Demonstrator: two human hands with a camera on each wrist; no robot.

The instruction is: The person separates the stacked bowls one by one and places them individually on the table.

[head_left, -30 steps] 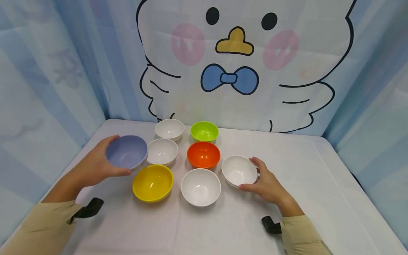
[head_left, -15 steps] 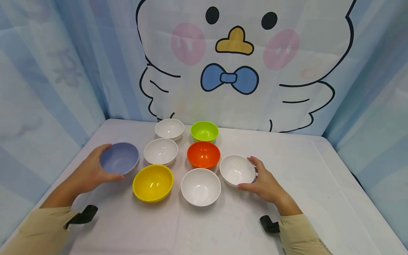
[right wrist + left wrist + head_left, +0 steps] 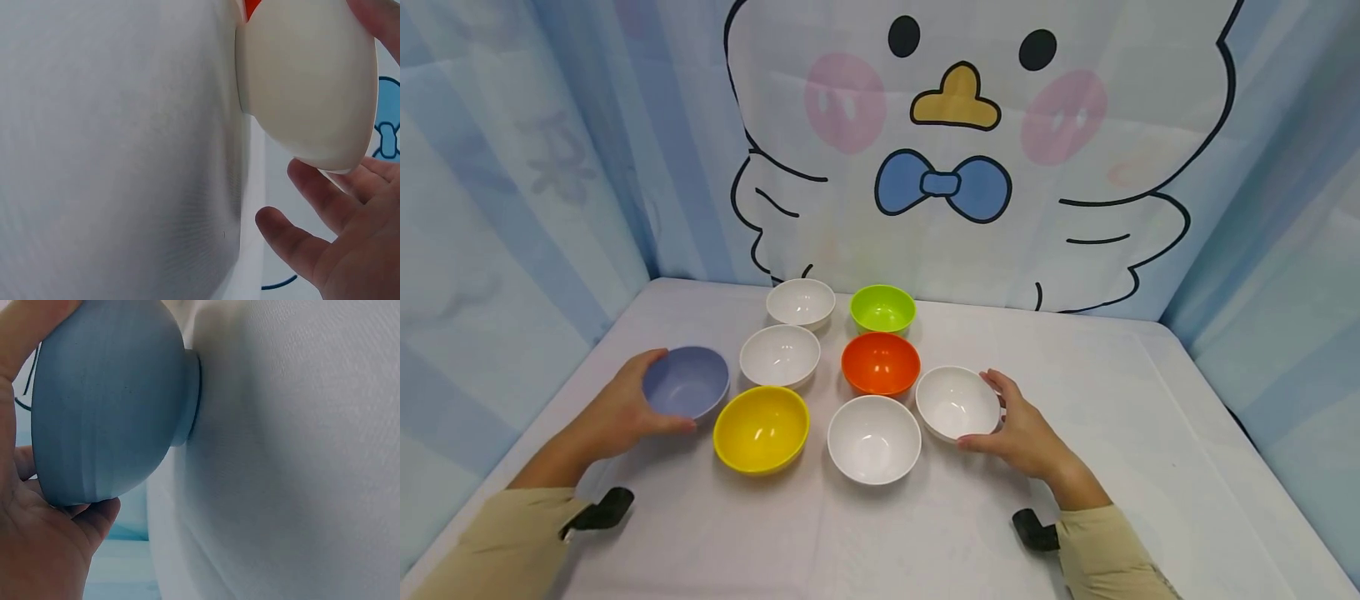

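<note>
My left hand (image 3: 623,411) grips a periwinkle-blue bowl (image 3: 687,382) at the left, thumb on the near side and fingers round the far side. In the left wrist view the foot of this blue bowl (image 3: 112,400) is right at the cloth. On the right, my right hand (image 3: 1024,429) holds a white bowl (image 3: 957,402) between thumb and fingers. Its foot is close against the cloth in the right wrist view, where some fingers (image 3: 294,244) stand off the bowl. Beside it are an orange bowl (image 3: 880,363) and another white bowl (image 3: 873,440). A yellow bowl (image 3: 762,430) stands right of the blue one.
Two more white bowls, a middle one (image 3: 780,356) and a back one (image 3: 801,302), stand behind the yellow bowl. Behind the orange bowl is a green bowl (image 3: 882,308). A white cloth (image 3: 1150,450) covers the table, and printed curtains (image 3: 955,250) enclose its back and sides.
My left hand has brought the blue bowl left and toward me, away from the middle white bowl, and down to the cloth. My right hand has shifted its white bowl slightly left.
</note>
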